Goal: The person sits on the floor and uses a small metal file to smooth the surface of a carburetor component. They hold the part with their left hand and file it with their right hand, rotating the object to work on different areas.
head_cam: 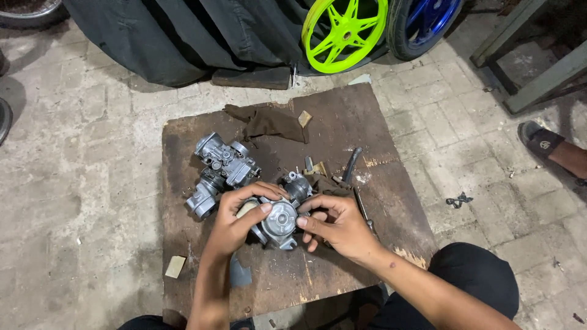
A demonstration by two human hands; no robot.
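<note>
**Two hands on a carburettor over a worn board**

Pale paving blocks, stained and dusty, cover the ground, and on them lies a dark brown, scuffed wooden board (342, 116) that serves as the work surface. Nearest the camera, the person's black-clad knee (477, 275) shows at the lower right, just off the board's edge.

Above the middle of the board both hands meet around a silver-grey cast-metal carburettor body (280, 221) with a round cap facing up. The left hand (235, 221) curls around its left side, fingers bent and pressed to the casting, thumb laid against the rim of the round cap. The right hand (339, 226) grips the right side, thumb tip touching the cap and the other fingers folded beneath and behind the part. The carburettor sits between the two palms; whether it rests on the board or is lifted clear cannot be told.

Just beyond the left hand, a second silver-grey carburettor (221, 171) lies on the board, tilted. To the right of the hands a dark-handled tool (351, 164) rests on the wood, near some small brass parts (315, 168). Farther up, a crumpled dark brown rag (266, 122) lies near the board's far edge.

Beyond the board a black fabric cover (183, 36) drapes over something, beside a lime-green spoked wheel (343, 27) and a blue wheel (428, 21). At the far right, another person's sandalled foot (550, 146) rests on the paving
</note>
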